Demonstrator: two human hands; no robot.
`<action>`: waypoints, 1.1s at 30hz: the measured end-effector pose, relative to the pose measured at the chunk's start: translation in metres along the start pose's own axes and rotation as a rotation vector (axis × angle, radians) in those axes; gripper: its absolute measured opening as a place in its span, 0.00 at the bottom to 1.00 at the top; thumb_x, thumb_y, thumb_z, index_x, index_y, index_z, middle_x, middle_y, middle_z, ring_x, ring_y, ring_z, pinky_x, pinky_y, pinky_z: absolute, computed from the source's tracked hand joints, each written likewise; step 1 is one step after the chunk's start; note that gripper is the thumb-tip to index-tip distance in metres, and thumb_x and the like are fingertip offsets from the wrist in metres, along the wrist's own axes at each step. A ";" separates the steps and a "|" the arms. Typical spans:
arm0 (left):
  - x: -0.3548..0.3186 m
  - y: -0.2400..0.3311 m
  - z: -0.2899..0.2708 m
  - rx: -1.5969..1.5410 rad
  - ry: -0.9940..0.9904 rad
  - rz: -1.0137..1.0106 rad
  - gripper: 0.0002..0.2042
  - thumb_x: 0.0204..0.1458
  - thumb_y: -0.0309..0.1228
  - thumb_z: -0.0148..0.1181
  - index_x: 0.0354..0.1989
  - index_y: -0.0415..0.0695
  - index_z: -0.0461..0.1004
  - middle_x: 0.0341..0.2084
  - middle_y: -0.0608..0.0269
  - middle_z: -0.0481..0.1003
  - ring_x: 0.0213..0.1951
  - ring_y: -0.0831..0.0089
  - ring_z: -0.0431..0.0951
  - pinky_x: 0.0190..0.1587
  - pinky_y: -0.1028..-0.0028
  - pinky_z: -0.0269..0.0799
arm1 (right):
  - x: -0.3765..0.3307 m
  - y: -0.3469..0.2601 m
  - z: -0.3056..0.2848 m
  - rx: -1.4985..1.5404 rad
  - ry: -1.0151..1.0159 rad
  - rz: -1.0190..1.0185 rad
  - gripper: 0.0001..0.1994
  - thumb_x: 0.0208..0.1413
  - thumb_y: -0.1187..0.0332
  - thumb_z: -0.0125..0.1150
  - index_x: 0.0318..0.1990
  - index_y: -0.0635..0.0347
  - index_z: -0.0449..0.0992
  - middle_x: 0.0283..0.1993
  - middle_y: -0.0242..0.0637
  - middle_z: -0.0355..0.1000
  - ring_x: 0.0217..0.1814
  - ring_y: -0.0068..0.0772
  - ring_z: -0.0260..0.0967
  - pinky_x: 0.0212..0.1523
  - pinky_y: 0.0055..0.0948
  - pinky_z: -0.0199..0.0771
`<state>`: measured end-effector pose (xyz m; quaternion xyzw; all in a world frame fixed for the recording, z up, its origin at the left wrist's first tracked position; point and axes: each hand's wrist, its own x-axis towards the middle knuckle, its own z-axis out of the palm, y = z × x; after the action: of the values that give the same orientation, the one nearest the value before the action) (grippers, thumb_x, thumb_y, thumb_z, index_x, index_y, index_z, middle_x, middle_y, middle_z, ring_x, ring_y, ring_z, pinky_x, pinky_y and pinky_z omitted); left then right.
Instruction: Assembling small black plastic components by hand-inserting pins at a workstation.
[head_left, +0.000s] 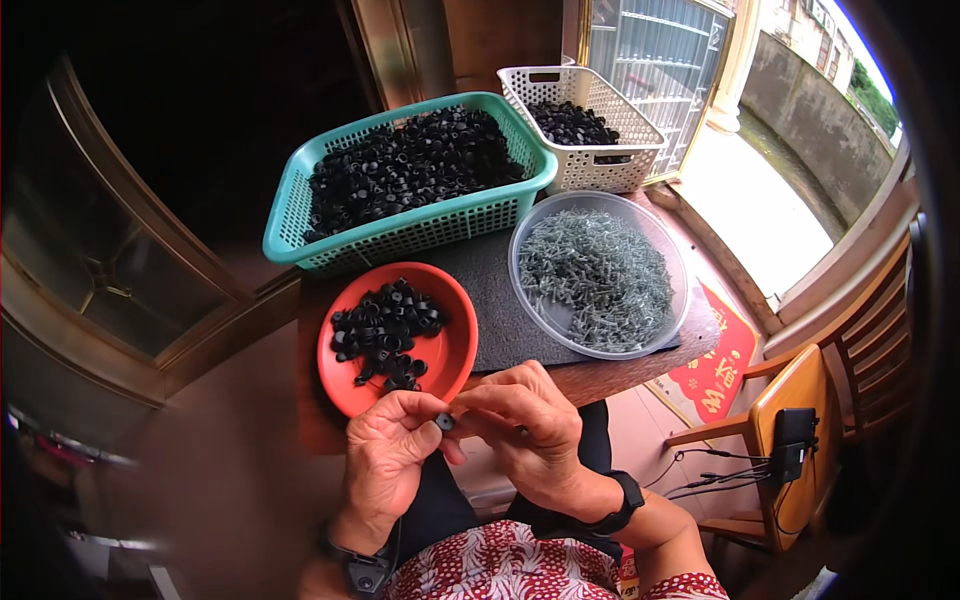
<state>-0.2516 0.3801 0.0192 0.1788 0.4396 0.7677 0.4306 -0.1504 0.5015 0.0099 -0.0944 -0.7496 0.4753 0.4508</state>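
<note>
Both hands meet over one small black cap (pixel 444 421): left hand (pixel 388 450) pinching it, right hand (pixel 525 428) apparently pressing in a screw (hidden); seating it squarely looks next.

Both forearms enter from the lower edge, low centre of frame. Left hand (pixel 388 450) and right hand (pixel 525 425) meet fingertip to fingertip, fingers curled, pinching closed. Each wrist carries a dark band.

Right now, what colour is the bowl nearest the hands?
Red-orange bowl, head view.
</note>
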 end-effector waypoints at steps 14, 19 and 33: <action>-0.017 -0.007 0.015 0.094 0.095 0.093 0.11 0.51 0.29 0.60 0.38 0.35 0.71 0.27 0.61 0.74 0.26 0.76 0.73 0.31 0.79 0.70 | 0.002 -0.026 -0.018 -0.063 -0.130 -0.187 0.15 0.38 0.80 0.63 0.39 0.61 0.77 0.31 0.35 0.71 0.30 0.36 0.66 0.31 0.31 0.64; -0.028 -0.006 0.004 0.119 0.093 0.157 0.13 0.50 0.32 0.61 0.38 0.35 0.69 0.27 0.58 0.71 0.21 0.73 0.68 0.30 0.73 0.64 | 0.059 -0.073 -0.067 0.651 -0.034 0.107 0.29 0.57 0.49 0.45 0.49 0.72 0.69 0.40 0.51 0.72 0.36 0.29 0.67 0.35 0.22 0.67; -0.035 -0.011 0.002 0.205 0.101 0.131 0.13 0.49 0.29 0.62 0.36 0.31 0.71 0.27 0.53 0.74 0.22 0.72 0.72 0.29 0.77 0.70 | 0.047 -0.041 -0.085 0.377 0.332 0.122 0.23 0.55 0.59 0.46 0.50 0.72 0.68 0.43 0.47 0.72 0.44 0.28 0.68 0.40 0.22 0.68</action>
<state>-0.2252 0.3554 0.0142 0.2112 0.5242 0.7533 0.3363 -0.1006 0.5592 0.0822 -0.1302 -0.5565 0.6109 0.5478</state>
